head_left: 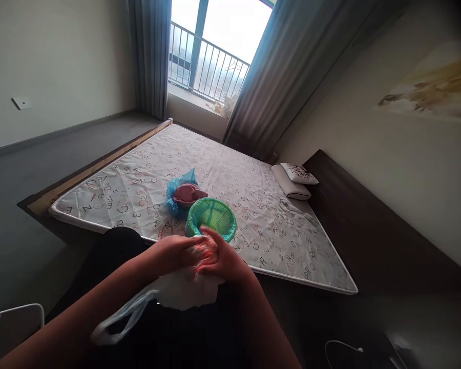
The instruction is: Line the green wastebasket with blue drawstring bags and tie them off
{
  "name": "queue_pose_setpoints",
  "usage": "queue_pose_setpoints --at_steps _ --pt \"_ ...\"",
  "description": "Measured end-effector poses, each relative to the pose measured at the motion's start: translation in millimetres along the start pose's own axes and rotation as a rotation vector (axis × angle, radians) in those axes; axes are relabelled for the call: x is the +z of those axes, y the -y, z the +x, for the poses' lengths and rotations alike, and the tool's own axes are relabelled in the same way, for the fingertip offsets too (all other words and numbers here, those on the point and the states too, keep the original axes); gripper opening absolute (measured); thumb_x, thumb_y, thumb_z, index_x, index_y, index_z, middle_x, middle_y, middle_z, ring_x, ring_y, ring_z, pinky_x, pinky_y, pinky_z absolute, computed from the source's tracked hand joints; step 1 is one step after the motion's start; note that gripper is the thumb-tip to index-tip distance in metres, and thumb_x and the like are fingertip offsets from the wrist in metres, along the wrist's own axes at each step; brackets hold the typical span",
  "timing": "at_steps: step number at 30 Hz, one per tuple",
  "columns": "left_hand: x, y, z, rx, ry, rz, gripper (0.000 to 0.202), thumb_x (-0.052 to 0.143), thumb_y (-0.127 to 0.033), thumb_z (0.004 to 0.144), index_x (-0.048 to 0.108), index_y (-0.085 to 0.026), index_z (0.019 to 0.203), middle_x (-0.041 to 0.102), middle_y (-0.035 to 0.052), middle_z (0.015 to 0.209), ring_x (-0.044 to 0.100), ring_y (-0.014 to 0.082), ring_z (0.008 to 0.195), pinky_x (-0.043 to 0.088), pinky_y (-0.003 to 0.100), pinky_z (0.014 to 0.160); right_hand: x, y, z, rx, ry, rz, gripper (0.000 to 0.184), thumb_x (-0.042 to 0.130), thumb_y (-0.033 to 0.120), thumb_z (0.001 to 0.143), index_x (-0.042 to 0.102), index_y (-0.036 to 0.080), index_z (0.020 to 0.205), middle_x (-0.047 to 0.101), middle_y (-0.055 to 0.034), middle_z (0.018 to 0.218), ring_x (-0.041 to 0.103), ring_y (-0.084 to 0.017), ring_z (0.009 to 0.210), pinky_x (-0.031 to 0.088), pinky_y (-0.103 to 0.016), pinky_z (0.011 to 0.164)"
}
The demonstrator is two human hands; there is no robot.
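Both of my hands hold a crumpled white plastic bag (pixel 190 292) with red print, close in front of my body. My left hand (pixel 176 252) grips its bunched part from the left, fingers closed. From the other side my right hand (pixel 226 260) is closed round the same part, its thumb and fingers curved. The bag's handle loop hangs down to the left below my left forearm. Just beyond my hands, a green basket (pixel 230 215) stands on the mattress near its edge. Behind it lies a dusty pink cloth (pixel 188 195) on a blue plastic bag (pixel 190 177).
The mattress (pixel 292 241) with printed letters lies on a wooden bed frame. Pillows (pixel 297 174) rest by the dark headboard (pixel 353 189). Grey curtains (pixel 149 56) flank a window with a railing. A white cable (pixel 341 342) is at lower right.
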State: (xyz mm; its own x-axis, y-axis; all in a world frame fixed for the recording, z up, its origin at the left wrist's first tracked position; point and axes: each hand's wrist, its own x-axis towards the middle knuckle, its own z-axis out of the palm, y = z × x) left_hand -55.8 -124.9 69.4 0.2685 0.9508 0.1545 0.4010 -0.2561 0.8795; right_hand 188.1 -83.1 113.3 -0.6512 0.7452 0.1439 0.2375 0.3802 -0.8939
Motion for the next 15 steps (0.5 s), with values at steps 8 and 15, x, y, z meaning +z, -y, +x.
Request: queue_pose_setpoints --at_steps 8,15 --pt "53.6 -2.3 16.5 -0.216 -0.283 -0.582 0.104 0.088 -0.064 0.068 0.053 -0.021 0.155 0.077 0.0119 0.113 0.074 0.0334 0.1 0.058 0.046 0.093 6.2 -16.2 -16.2 0.31 -0.45 -0.028 0.069 0.088 0.051 0.074 0.067 0.023 0.133 0.075 -0.0094 0.127 0.072 -0.029 0.112 0.059 -0.044 0.098" --pt "123.8 -23.1 15.1 -0.306 -0.184 -1.213 0.103 0.066 -0.091 0.073 0.058 -0.021 0.148 0.057 0.0182 0.154 0.046 0.0435 0.149 0.042 0.054 0.122 36.7 -41.3 -7.4 0.048 -0.678 -0.464 0.035 0.076 0.044 0.087 0.071 0.022 0.113 0.074 -0.0101 0.106 0.069 -0.029 0.1 0.057 -0.047 0.093"
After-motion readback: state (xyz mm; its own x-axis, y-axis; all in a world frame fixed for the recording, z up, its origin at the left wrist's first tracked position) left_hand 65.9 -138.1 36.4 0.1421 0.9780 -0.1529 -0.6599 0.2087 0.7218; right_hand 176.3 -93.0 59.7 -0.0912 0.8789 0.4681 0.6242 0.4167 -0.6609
